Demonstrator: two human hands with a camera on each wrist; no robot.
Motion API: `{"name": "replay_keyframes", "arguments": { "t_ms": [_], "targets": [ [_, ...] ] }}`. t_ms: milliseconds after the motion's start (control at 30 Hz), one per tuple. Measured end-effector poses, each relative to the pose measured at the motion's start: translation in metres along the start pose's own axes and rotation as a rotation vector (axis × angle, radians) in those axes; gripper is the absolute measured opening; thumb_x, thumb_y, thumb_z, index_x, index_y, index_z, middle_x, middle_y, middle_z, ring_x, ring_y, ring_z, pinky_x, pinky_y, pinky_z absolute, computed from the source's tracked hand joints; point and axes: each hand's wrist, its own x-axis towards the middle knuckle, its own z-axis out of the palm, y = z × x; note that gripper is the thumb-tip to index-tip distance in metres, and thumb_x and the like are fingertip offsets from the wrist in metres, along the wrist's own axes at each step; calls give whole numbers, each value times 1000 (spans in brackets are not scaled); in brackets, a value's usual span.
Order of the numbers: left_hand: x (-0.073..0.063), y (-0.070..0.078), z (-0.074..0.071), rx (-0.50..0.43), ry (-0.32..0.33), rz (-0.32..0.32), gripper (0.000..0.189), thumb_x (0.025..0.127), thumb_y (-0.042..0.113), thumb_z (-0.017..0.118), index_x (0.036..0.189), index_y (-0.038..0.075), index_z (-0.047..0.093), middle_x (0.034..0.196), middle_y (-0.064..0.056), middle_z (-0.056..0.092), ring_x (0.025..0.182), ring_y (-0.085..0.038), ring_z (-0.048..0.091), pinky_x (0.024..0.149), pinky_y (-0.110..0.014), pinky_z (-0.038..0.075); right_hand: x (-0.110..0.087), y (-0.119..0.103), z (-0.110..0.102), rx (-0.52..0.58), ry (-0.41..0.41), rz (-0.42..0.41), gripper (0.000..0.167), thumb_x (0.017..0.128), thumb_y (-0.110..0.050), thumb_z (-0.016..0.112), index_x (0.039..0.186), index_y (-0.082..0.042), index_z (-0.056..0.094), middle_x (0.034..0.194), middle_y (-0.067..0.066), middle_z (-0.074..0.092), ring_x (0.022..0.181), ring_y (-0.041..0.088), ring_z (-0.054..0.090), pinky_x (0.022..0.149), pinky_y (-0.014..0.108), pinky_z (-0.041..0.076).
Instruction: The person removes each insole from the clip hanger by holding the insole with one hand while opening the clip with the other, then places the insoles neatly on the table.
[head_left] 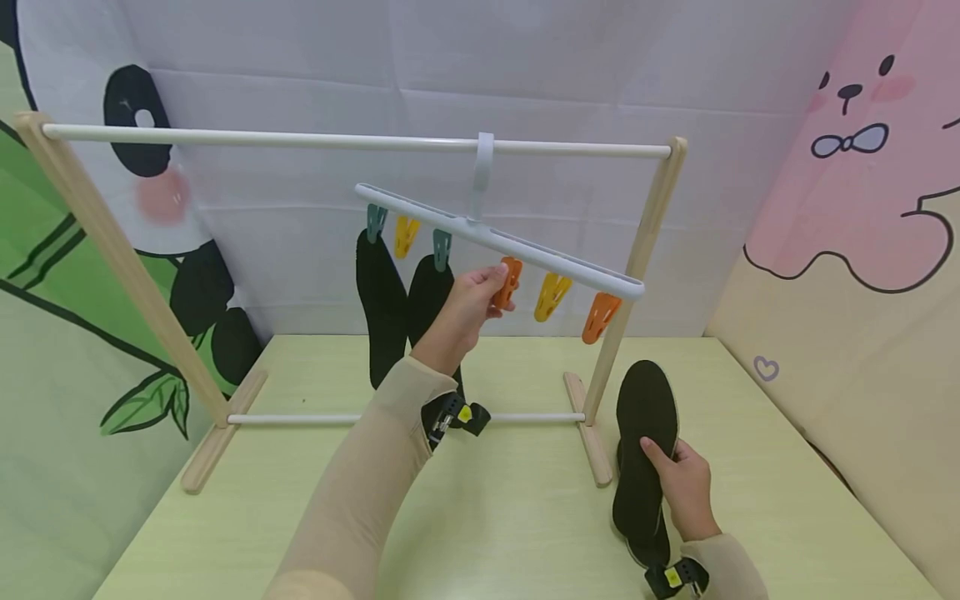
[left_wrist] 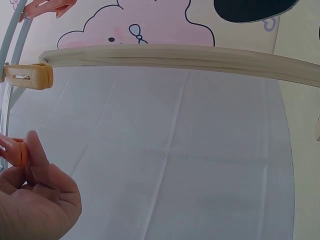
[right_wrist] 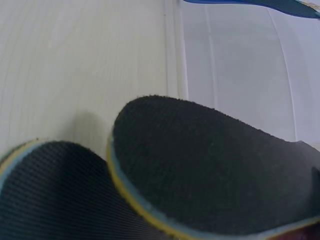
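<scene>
My left hand (head_left: 467,315) pinches an orange clip (head_left: 509,282) under the pale blue hanger (head_left: 555,258), near its middle. In the left wrist view, thumb and fingertips meet on that clip. My right hand (head_left: 690,493) grips a black insole (head_left: 647,400), thumb on its face, raised toe up at the right of the rack. Behind it shows part of a second insole (right_wrist: 60,190), whose edge is layered yellow and blue. Two more black insoles (head_left: 381,300) hang from green clips (head_left: 442,248) at the hanger's left end.
The tilted hanger hooks over the white upper bar (head_left: 300,142) of a wooden rack (head_left: 127,267). Yellow clips (head_left: 552,297) and another orange clip (head_left: 602,317) dangle along it. A pale table (head_left: 517,533) lies below, with a cloth backdrop (head_left: 315,217) behind.
</scene>
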Motion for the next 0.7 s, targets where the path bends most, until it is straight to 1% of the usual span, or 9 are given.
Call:
{"name": "replay_keyframes", "arguments": {
  "t_ms": [300,500,700],
  "targets": [
    [0,0,1,5,4,1,39,102,24,46,120,-7,59,90,-5,55,70,-15,54,71,-26,39,2,2,-4,65,-21,71,37,91,-27,68,99,9,63,76,-11,62,70,1,57,67,20,48],
    [0,1,1,7,6,2,41,102,24,45,124,-8,56,91,-5,56,69,-14,54,71,-25,39,2,3,-6,60,-45,82,44,91,-30,67,107,11,61,81,-10,63,71,-2,56,68,18,47],
    [0,0,1,-4,6,-5,41,102,24,45,125,-8,55,92,-5,56,69,-14,54,72,-25,39,2,4,-6,56,-56,85,46,92,-30,66,110,12,60,85,-7,65,72,-2,56,68,18,47]
  ]
}}
